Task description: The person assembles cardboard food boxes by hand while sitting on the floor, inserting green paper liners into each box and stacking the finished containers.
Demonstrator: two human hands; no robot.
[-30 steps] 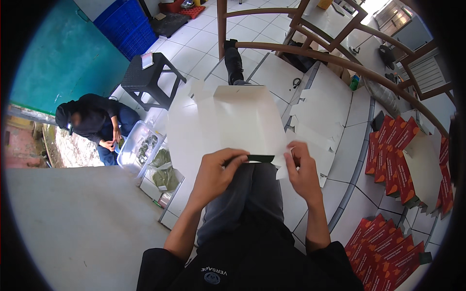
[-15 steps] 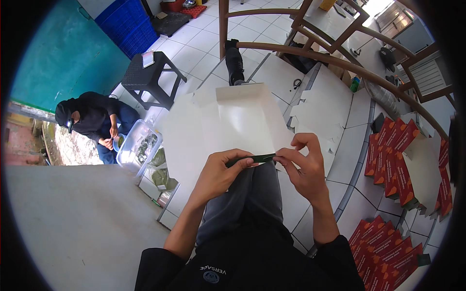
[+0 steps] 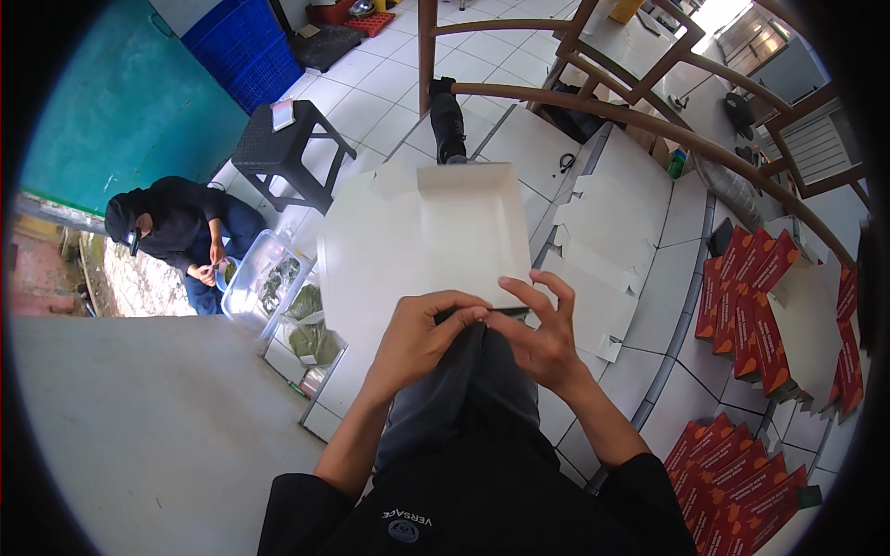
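The head camera looked down at a person's lap. In the middle of the frame, the left hand (image 3: 417,334) and the right hand (image 3: 538,335) met at the near edge of a big flat white cardboard box sheet (image 3: 436,236). Both hands pinched that near edge, where a thin dark strip (image 3: 496,310) showed between the fingertips. The left hand's fingers were curled tight on the edge. The right hand pinched with its thumb and first finger, and its other fingers were spread out. The sheet lay over the person's knees in grey trousers (image 3: 464,408) and reached up toward the top middle of the frame.

Just right of the sheet, more flat white cardboard pieces (image 3: 612,241) lay on the white tiled floor (image 3: 667,287). At the right edge and lower right, stacks of red and orange flat cartons (image 3: 751,306) were lined up. Curved brown wooden chair frames (image 3: 649,102) crossed the top of the frame.

On the left, another person in dark clothes (image 3: 176,222) sat low by a clear plastic tub (image 3: 255,287) with green stuff in it. A small black plastic stool (image 3: 278,153) stood above them, and a blue plastic crate (image 3: 241,56) was at the upper left.
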